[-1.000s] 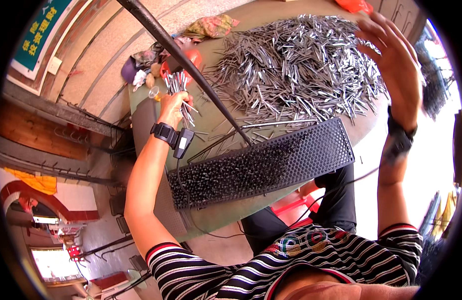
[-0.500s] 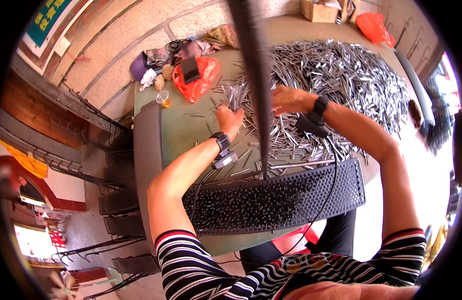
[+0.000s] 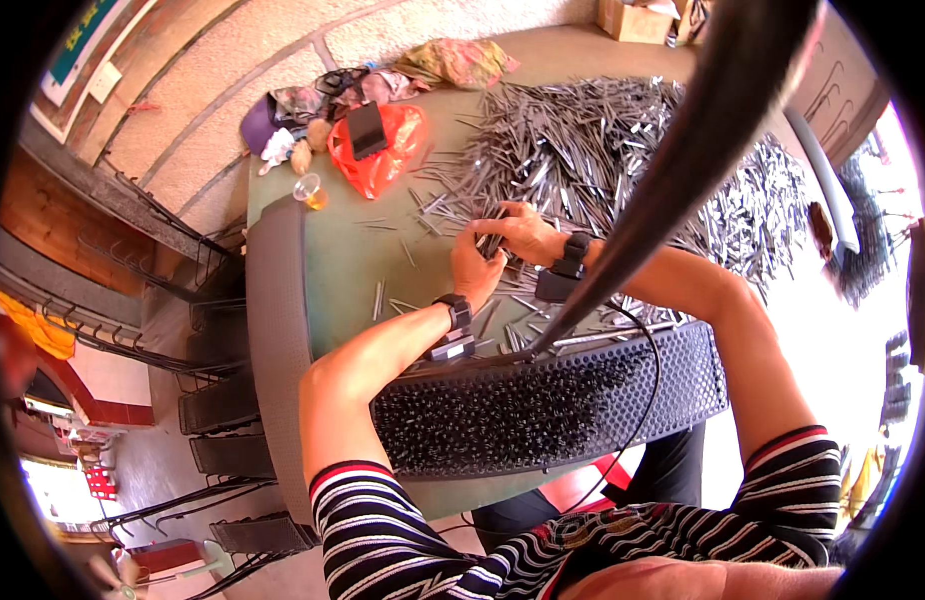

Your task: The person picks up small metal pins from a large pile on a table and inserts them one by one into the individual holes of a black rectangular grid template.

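Your left hand (image 3: pixel 477 274) clasps thin grey strips (image 3: pixel 494 243) above the mid-tabletop (image 3: pixel 348 262); your right hand (image 3: pixel 528 238) curls over them, grip unclear. A dark pole (image 3: pixel 651 215) screens the pile (image 3: pixel 558 150); a black tray (image 3: pixel 688 368) lines the near edge.

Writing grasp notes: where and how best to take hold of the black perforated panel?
Probably take the panel by its right end, coming from the right: holes there look bare, while the middle looks packed with dark pieces. It's long, so supporting the left end too may help.
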Available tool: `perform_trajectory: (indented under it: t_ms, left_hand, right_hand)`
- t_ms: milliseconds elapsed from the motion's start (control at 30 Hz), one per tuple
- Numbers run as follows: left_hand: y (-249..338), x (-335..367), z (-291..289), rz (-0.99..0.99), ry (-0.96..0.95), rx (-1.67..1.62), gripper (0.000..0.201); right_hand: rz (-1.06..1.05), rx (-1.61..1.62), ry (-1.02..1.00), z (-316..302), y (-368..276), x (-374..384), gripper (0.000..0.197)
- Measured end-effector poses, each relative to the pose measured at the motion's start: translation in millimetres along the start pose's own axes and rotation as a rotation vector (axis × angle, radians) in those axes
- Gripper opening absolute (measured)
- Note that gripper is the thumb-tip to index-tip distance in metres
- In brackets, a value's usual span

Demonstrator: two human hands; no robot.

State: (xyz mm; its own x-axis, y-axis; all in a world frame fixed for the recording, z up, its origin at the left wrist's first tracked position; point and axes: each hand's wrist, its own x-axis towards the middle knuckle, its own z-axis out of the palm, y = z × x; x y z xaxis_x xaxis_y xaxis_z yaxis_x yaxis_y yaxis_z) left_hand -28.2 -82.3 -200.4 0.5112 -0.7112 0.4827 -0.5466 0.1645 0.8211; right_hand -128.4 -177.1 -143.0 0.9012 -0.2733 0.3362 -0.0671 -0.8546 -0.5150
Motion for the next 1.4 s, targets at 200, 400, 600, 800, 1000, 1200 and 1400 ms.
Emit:
perform_trajectory:
  t_ms: [200, 400, 600, 800, 1000, 1200, 1400]
  left_hand:
    - [-5.6, -10.3, -1.5, -0.018, -0.047, 0.199, 0.039]
    - [1.6, 6.1, -12.1, -0.030, -0.401, 0.377, 0.042]
    - [47.3, 50.3, -32.1, 0.097, -0.768, 0.350, 0.046]
    - [109.4, 72.8, -65.2, -0.197, -1.027, 0.350, 0.049]
    - [118.4, 67.8, -85.5, -0.492, -0.623, -0.049, 0.020]
    - [152.6, 28.8, -142.4, -0.861, -0.221, -0.570, 0.004]
    - [224.3, -51.9, -162.0, -0.768, -0.128, -1.036, 0.010]
  right_hand:
    - [0.583, 0.904, 0.113, 13.2, -28.4, -2.3, 0.029]
    - [0.076, 0.183, -0.085, -3.5, 11.0, -1.5, 0.056]
    - [-0.270, -0.154, 0.084, -38.1, 32.1, -10.1, 0.050]
    - [0.748, 0.786, 0.027, -74.2, -6.2, -6.0, 0.011]
    - [0.540, -0.062, -0.094, -102.2, 23.6, -33.1, 0.053]
    - [0.516, 0.278, -0.001, -182.0, -63.7, -82.0, 0.047]
    - [0.382, 0.667, -0.066, -207.2, -173.0, -185.8, 0.032]
